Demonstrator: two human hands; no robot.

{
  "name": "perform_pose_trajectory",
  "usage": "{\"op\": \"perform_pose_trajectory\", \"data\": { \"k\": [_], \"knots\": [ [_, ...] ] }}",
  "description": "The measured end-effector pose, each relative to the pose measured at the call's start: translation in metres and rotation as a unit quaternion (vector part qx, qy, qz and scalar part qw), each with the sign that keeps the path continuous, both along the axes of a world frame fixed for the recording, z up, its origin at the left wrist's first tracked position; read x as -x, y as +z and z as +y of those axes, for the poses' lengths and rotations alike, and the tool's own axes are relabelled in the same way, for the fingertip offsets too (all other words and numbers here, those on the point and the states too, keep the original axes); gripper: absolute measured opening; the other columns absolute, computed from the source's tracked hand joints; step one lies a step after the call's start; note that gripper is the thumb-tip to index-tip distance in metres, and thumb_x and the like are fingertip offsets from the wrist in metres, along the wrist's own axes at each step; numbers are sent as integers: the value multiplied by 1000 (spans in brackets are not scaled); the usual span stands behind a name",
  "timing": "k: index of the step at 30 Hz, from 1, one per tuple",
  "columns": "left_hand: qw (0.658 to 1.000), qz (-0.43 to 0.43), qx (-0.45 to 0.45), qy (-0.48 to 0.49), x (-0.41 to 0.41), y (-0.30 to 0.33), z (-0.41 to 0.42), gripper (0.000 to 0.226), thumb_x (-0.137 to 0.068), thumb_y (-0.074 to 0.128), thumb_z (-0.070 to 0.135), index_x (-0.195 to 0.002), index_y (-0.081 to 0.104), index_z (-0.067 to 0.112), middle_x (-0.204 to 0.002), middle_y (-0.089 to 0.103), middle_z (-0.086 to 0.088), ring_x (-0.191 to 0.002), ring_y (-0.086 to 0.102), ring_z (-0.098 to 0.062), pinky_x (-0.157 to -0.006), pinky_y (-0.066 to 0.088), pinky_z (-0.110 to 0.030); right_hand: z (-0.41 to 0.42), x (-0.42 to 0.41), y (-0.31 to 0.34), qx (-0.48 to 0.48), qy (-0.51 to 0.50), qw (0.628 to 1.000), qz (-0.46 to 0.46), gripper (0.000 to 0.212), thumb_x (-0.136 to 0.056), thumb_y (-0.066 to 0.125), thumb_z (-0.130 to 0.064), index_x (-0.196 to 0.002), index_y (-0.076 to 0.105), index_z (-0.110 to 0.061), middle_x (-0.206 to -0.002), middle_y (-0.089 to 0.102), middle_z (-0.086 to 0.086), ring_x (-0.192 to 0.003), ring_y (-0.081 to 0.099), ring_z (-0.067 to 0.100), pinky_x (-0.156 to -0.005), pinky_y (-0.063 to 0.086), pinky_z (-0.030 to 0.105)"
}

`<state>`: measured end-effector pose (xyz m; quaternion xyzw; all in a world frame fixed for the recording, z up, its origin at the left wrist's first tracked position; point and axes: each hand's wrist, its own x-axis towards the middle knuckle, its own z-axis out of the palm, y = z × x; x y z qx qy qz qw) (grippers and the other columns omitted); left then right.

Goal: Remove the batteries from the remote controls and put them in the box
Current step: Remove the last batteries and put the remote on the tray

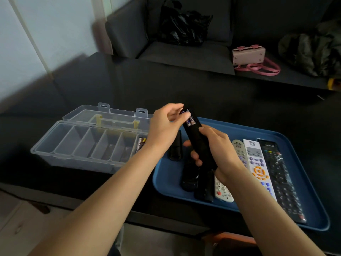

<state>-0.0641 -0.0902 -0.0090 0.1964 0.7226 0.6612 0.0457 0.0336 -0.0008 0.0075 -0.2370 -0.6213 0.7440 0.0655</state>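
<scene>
My right hand (215,150) grips a black remote (198,139) held upright over the blue tray (239,130), its back open. Two batteries (190,120) show in the open compartment. My left hand (164,130) pinches at the top of those batteries with thumb and fingers. The black battery cover (175,147) lies on the tray just below my left hand. The clear plastic box (83,143) stands open to the left, with batteries (141,143) in its rightmost compartment.
Several more remotes lie on the tray: a white and grey one (255,161), a long black one (280,174), a small white one (223,191) and black ones (190,178). A pink bag (249,56) and a black plastic bag (182,26) sit on the sofa behind the dark table.
</scene>
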Motion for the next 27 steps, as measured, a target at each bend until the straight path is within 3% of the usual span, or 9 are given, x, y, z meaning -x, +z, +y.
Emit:
{"op": "perform_pose_trajectory", "data": {
  "k": [2, 4, 8, 12, 14, 17, 19, 24, 27],
  "knots": [
    [985, 78, 144, 45, 2, -5, 0, 30, -90, 59, 17, -119, 60, 11, -115, 62, -5, -104, 60, -14, -86, 42, -17, 4, 0, -2, -2, -21, 1000, -16, 21, -99, 41, -20, -104, 59, -11, -73, 68, 13, -44, 48, 19, -38, 39, 24],
    [947, 157, 276, 40, 1, -11, 0, 31, -92, 54, 10, -122, 56, 6, -119, 57, -13, -108, 56, -22, -86, 39, -20, 8, 1, -3, -4, -30, 999, -32, 18, -97, 44, -19, -102, 58, -8, -76, 69, 14, -45, 50, 18, -39, 42, 24],
    [864, 258, 433, 9, -13, -18, 4, 32, -90, 58, 14, -118, 48, 1, -117, 47, -16, -108, 49, -28, -85, 42, -33, 19, -1, -5, -18, -18, 999, -46, 18, -95, 47, -13, -109, 58, -10, -85, 71, 15, -46, 56, 18, -41, 46, 25],
    [802, 244, 544, 38, -18, -21, 11, 44, -88, 61, 25, -118, 45, -3, -118, 47, -20, -107, 51, -31, -83, 45, -33, 22, -6, -7, -22, 0, 998, -55, 18, -95, 46, -11, -109, 58, -11, -86, 70, 14, -46, 56, 16, -42, 47, 25],
    [787, 219, 576, 36, -20, -21, 16, 45, -89, 60, 26, -119, 44, -4, -119, 47, -21, -106, 54, -32, -83, 47, -34, 24, -8, -6, -13, 8, 999, -51, 17, -95, 45, -10, -106, 59, -12, -86, 70, 14, -47, 56, 16, -43, 48, 25],
    [823, 160, 546, 14, -21, -20, 20, 40, -90, 57, 16, -120, 43, -5, -116, 50, -22, -101, 58, -36, -74, 46, -36, 27, -9, -3, -7, 10, 999, -45, 17, -95, 45, -9, -106, 58, -12, -87, 70, 13, -47, 57, 15, -44, 50, 25],
    [853, 147, 500, 8, -20, -20, 20, 25, -89, 55, 11, -110, 49, -3, -111, 52, -21, -95, 58, -38, -69, 42, -38, 30, -10, -3, -17, 11, 999, -43, 19, -94, 46, -8, -109, 57, -11, -87, 71, 12, -48, 60, 16, -44, 51, 25],
    [920, 129, 370, 5, -11, -20, 17, 17, -96, 44, 10, -109, 42, 0, -108, 54, -22, -89, 59, -37, -76, 49, -46, 39, -13, -2, -1, 16, 999, -46, 23, -96, 45, -9, -118, 50, -9, -93, 73, 10, -65, 69, 24, -54, 55, 30],
    [964, 96, 248, -8, -8, -8, 11, 4, -98, 36, 10, -102, 35, 9, -90, 62, -14, -58, 60, -21, -50, 51, -22, 41, -14, 1, 7, 26, 999, -43, 22, -96, 47, -9, -117, 52, -14, -91, 71, 11, -63, 68, 23, -51, 53, 28]
  ]
}}
